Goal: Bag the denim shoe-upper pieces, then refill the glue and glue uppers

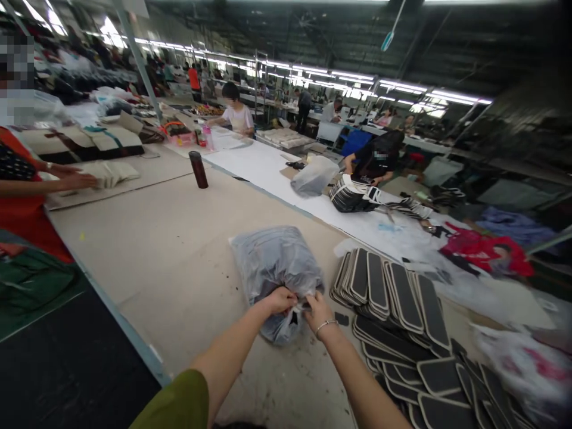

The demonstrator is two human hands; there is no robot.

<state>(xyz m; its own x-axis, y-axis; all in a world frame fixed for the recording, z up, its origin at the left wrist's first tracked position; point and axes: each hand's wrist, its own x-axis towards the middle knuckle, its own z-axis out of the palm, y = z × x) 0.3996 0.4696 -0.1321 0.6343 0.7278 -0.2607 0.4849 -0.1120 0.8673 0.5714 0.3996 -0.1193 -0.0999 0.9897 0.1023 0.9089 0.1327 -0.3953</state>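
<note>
Lying on the worktop (179, 256), a filled translucent plastic bag (281, 256) has its near side pinched by the left hand (280, 300) and the right hand (318, 308) (a bracelet (326, 325) circles that wrist), the two close together. Right of the bag lie stacks of dark, pale-edged panels (404, 298); beyond it, to the left, stands a dark brown tumbler (199, 171).

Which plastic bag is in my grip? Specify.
The filled greyish bag: your left grip and right grip both pinch its near side. Neither touches the whitish bag beyond it or the pink-marked bag at right.
</note>
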